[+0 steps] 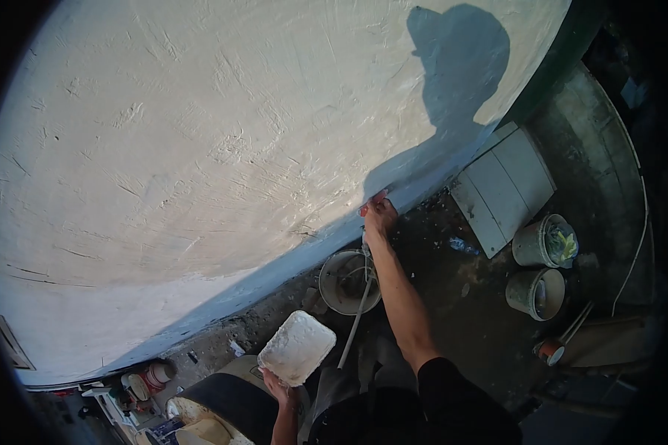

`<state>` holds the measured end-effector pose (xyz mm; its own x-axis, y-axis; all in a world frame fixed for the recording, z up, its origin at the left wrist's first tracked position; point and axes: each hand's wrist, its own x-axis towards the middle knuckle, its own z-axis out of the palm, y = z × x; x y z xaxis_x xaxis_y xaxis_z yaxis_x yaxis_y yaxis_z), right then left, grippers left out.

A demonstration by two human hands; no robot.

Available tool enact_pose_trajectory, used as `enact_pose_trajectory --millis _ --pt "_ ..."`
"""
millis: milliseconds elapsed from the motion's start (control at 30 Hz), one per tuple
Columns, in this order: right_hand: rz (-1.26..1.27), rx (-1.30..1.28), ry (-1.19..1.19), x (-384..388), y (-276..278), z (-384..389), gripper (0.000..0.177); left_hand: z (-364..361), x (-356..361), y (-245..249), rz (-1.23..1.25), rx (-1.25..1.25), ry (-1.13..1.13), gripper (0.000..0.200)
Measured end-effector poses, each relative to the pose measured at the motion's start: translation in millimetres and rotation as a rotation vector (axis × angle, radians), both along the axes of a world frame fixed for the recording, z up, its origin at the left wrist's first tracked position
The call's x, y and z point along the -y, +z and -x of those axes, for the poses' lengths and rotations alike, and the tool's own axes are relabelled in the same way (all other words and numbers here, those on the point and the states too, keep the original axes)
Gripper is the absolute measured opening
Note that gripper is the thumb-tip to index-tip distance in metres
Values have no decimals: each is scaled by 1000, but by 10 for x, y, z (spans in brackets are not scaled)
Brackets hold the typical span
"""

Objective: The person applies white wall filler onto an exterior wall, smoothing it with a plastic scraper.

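My right hand (381,216) is closed around a small red tool (373,203), held against the lower part of the pale rough wall (200,148). The tool's working edge is too small to make out. Lower down, my left hand (277,386) grips the near edge of a rectangular tray (298,347) coated with white material. Just below my right hand stands a round bucket (335,285) with a pale stick (356,321) leaning across its rim.
Two buckets (529,245) (525,295) stand on the dark ground at right, beside white panels (505,189). A plastic bottle (464,245) lies near them. A dark barrel (237,400) is at lower left, and a small red pot (550,351) at lower right.
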<state>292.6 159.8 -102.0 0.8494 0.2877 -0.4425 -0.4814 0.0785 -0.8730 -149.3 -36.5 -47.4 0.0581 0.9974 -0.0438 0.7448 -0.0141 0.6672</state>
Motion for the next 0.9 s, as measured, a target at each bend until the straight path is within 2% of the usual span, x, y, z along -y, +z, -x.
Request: enact_pose_trajectory --millis 67,133,233,367,467,533,600,667,700,767,833,900 --pt "-75 19 23 -11 38 -34 2 31 -69 -103 -47 -146 -48 98" --pt "-128 35 42 26 133 -36 2 339 30 -520 -53 -215 -106 85" --pt "-258 21 28 82 411 -5 2 130 -198 -272 -13 41 -214 87" --pt "-396 81 72 209 692 -68 6 -268 -308 158 75 -24 -185 87" --pt "-378 52 110 453 675 -136 16 -292 -309 173 148 -10 -170 89" --pt "-281 -53 58 730 653 -179 18 -320 -296 96 103 19 -141 91" --pt "-211 67 37 1019 295 -237 20 -354 -289 44 30 -7 -137 98" --pt "-189 7 -5 1213 -20 -337 21 -371 -246 16 61 -12 -107 99" --pt "-97 10 -10 1236 -237 -377 21 -371 -207 -4 136 15 -77 98" --pt "83 29 -31 1181 -752 -493 21 -298 -153 -213 163 24 -72 97" --pt "162 27 6 926 -1192 -589 20 -79 -33 -551 72 -21 -100 96" --pt "150 2 17 635 -1517 -648 19 -259 -60 -370 135 -45 -109 94"
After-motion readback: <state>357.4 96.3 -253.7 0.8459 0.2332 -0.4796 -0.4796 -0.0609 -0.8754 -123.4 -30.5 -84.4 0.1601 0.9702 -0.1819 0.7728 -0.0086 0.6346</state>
